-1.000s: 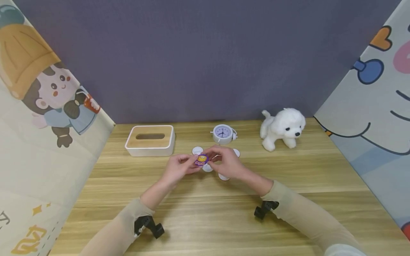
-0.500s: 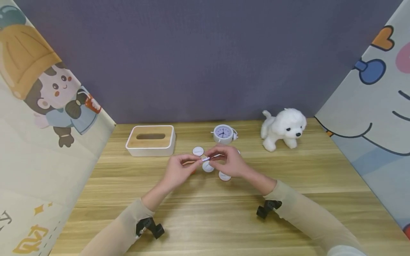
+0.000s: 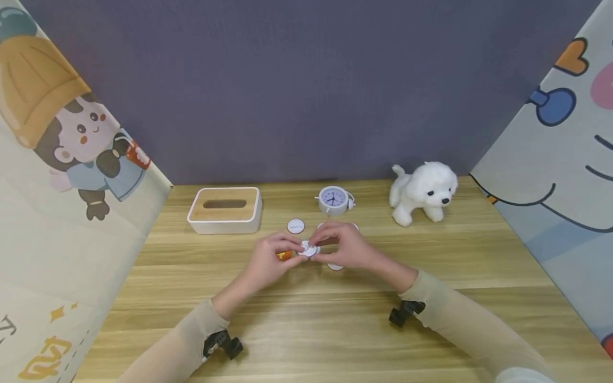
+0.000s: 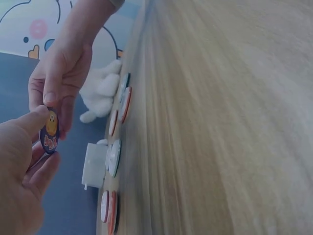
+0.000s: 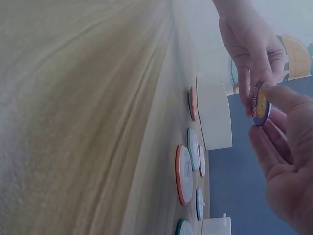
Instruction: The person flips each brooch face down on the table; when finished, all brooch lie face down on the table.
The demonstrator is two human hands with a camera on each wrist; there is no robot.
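Observation:
In the head view my left hand and right hand pinch one round button badge between them, its white back facing up. The left wrist view shows the printed front of this button badge, purple with a yellow cartoon figure. It is held above the table. Under my left hand lies an orange and yellow badge, partly hidden. Another badge, white side up, lies just behind the hands. One more badge shows by my right hand, partly covered.
A white tissue box with a wooden lid stands at the back left. A small alarm clock is behind the hands, and a white plush dog is at the back right. A dark wall closes the far side.
The badge between my hands has flipped from its purple printed face, through edge-on, to its white back facing up. Both hands have come slightly nearer the front edge.

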